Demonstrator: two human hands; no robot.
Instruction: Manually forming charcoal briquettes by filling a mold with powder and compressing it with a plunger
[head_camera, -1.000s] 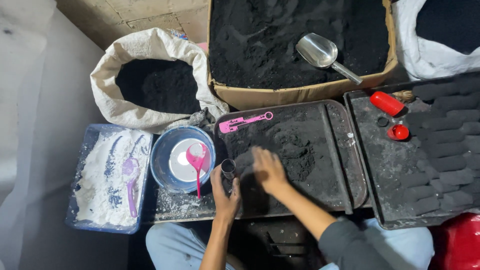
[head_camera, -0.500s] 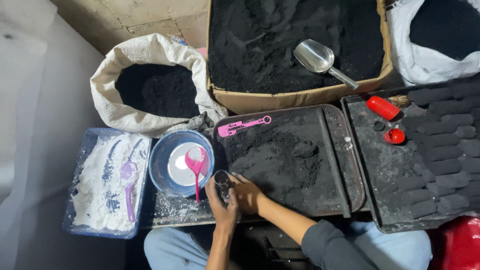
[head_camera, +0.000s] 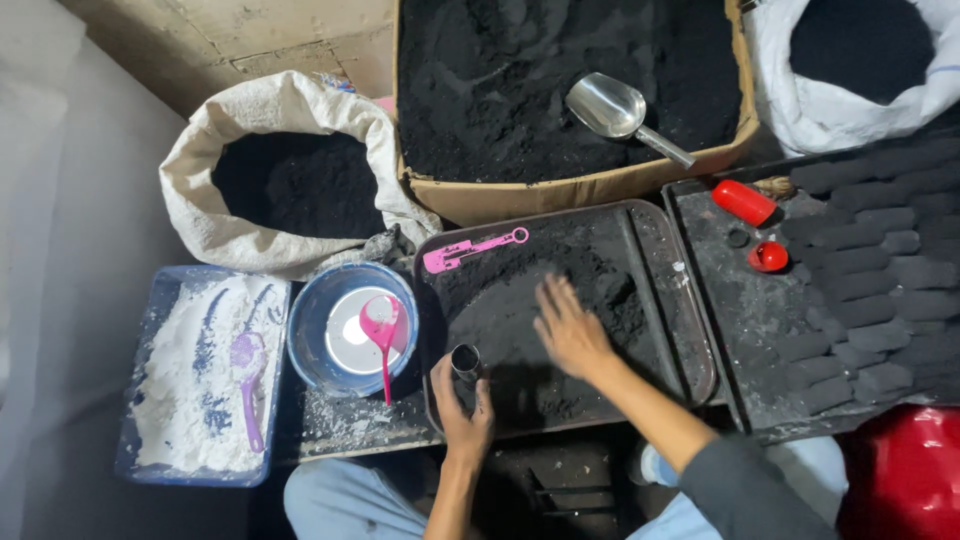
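Here, gripping a small dark tube (head_camera: 464, 360) upright in the left hand (head_camera: 462, 410) at the near left corner of the tray (head_camera: 700, 340); spreading open right-hand fingers (head_camera: 556, 300) flat on black powder (head_camera: 560, 290), just right of the tube's open mouth.

Light: dim overall, comes from above, colours muted
Glare: bright spots on metal scoop (head_camera: 612, 106) & white disc in blue bowl (head_camera: 352, 331)
Shadows: soft, dark under right hand (head_camera: 570, 330) on black powder
Blur: slight on fingers; edges mildly stretched, corners darker
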